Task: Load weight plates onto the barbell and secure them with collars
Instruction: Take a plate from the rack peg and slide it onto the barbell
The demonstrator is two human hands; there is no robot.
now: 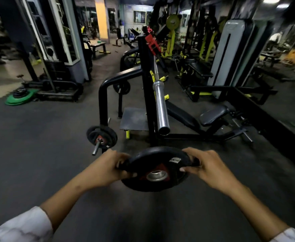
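While both hands grip it, the black weight plate shows a steel-ringed hole.

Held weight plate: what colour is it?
Black weight plate, red patch around its silver hub; head view.

the weight plate looks like matt black rubber, slightly textured, with a dull metal ring at its hub and a red label around it. the barbell sleeve is polished, shiny steel. the rack tubing is glossy black painted metal. the floor is matt dark rubber. the bench pad looks like smooth black vinyl.
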